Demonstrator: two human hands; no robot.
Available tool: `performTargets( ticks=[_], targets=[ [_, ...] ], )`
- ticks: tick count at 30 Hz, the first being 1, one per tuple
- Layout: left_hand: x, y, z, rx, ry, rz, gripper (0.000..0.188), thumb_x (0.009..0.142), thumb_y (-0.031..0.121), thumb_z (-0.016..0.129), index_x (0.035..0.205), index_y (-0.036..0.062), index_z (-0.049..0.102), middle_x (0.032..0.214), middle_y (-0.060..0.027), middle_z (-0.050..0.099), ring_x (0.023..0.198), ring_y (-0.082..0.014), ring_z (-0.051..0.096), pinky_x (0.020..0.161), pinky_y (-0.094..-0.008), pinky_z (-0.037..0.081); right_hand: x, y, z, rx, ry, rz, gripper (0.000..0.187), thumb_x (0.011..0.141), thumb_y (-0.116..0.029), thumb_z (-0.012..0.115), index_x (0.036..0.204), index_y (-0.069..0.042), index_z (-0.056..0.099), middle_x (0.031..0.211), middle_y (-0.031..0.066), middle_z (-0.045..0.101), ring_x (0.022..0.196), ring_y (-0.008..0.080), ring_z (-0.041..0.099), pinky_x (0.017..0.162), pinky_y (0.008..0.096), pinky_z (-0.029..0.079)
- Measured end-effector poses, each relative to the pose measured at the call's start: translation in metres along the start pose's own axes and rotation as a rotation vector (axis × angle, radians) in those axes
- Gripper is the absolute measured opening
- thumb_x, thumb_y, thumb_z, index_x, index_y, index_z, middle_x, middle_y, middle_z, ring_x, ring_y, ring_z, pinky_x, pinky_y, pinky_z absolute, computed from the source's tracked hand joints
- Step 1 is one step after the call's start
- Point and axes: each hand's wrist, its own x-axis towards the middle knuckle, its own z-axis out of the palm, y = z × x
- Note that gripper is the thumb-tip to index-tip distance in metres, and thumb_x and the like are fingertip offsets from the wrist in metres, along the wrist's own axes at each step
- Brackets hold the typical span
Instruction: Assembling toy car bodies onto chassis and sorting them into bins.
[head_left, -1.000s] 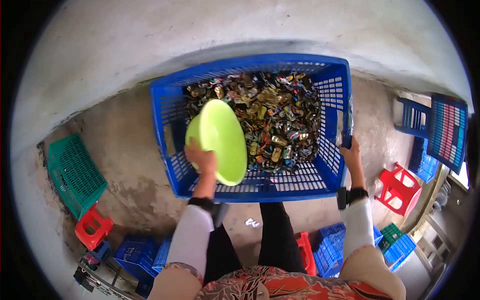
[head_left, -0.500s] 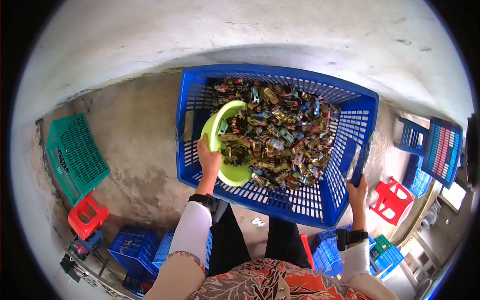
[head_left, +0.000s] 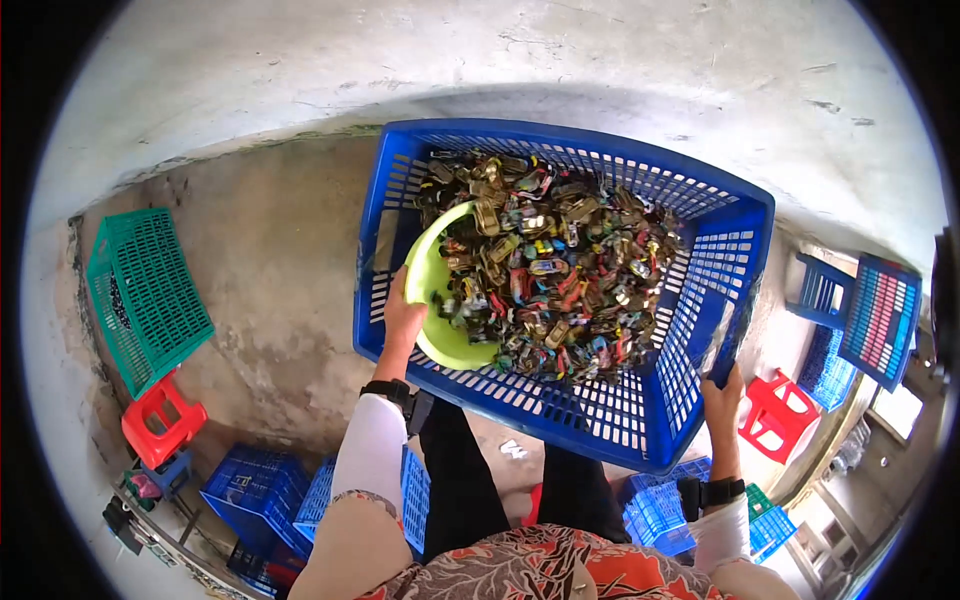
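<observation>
A big blue plastic basket [head_left: 655,455] with slotted walls is in front of me, its near edge above my legs. Inside it lies a heap of small toy cars [head_left: 560,270], mostly gold-brown with red, blue and yellow ones among them. A lime-green basin [head_left: 432,340] is tipped over at the basket's left end, its mouth facing the heap, with some cars still inside. My left hand [head_left: 404,318] is closed on the basin's left rim. At the basket's right near corner, my right hand [head_left: 722,400] grips the blue rim; its fingertips are partly hidden.
A green crate [head_left: 150,300] and a red stool [head_left: 163,418] stand at the left. Blue crates [head_left: 255,495] are behind me on that side. To the right are another red stool [head_left: 778,418] and more blue crates [head_left: 828,368]. A pale wall [head_left: 560,60] rises beyond the basket.
The basket has turned slightly, its right end coming nearer to me. Cars in and around the basin have shifted, and more of the basin's inside shows. Both hands keep their holds.
</observation>
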Motion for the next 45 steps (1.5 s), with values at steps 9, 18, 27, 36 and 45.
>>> performTargets(
  ticks=[9, 18, 27, 36, 45],
  targets=[
    [0.001, -0.015, -0.041, -0.439, -0.070, -0.396, 0.048, 0.054, -0.002, 0.048, 0.102, -0.0031, 0.056, 0.085, -0.0066, 0.060, 0.072, -0.0170, 0.056, 0.067, -0.0248, 0.045, -0.030, -0.046, 0.002, -0.003, -0.065, -0.003, 0.020, 0.063, -0.003, 0.049, 0.084, 0.000, 0.051, 0.066, 0.0036, 0.050, 0.061, 0.0119, 0.046, 0.055, 0.0278, 0.040],
    [0.002, -0.022, 0.107, -0.653, -0.448, -0.477, 0.041, 0.055, 0.000, 0.054, 0.096, -0.0018, 0.057, 0.078, -0.0053, 0.058, 0.068, -0.0161, 0.053, 0.064, -0.0272, 0.044, 0.060, 0.116, 0.003, -0.005, -0.043, 0.179, 0.026, 0.050, -0.007, 0.054, 0.074, 0.001, 0.055, 0.064, 0.0110, 0.059, 0.058, 0.0226, 0.056, 0.054, 0.0319, 0.045],
    [-0.040, -0.001, 0.148, -0.883, -0.360, -0.582, 0.043, 0.054, 0.003, 0.055, 0.096, -0.0063, 0.055, 0.083, -0.0121, 0.060, 0.073, -0.0218, 0.059, 0.067, -0.0308, 0.049, 0.132, 0.219, 0.020, 0.068, -0.044, 0.310, 0.022, 0.050, -0.005, 0.053, 0.070, 0.003, 0.058, 0.061, 0.0121, 0.059, 0.057, 0.0224, 0.056, 0.053, 0.0325, 0.043],
    [-0.027, 0.018, 0.159, -0.761, -0.289, -0.577, 0.045, 0.056, 0.001, 0.053, 0.101, -0.0019, 0.051, 0.082, -0.0080, 0.054, 0.073, -0.0212, 0.054, 0.070, -0.0309, 0.046, 0.205, 0.260, 0.065, -0.061, -0.137, 0.356, 0.028, 0.057, -0.010, 0.059, 0.081, 0.004, 0.060, 0.070, 0.0167, 0.060, 0.068, 0.0259, 0.059, 0.061, 0.0352, 0.045],
    [-0.078, 0.038, 0.083, -0.836, -0.192, -0.596, 0.022, 0.052, 0.001, 0.059, 0.072, 0.0026, 0.050, 0.062, -0.0045, 0.046, 0.052, -0.0176, 0.049, 0.049, -0.0312, 0.041, 0.004, 0.133, 0.082, 0.707, -0.418, 0.380, 0.049, 0.080, -0.024, 0.059, 0.121, -0.003, 0.042, 0.097, 0.0065, 0.052, 0.085, 0.0175, 0.055, 0.066, 0.0300, 0.043]
  ],
)
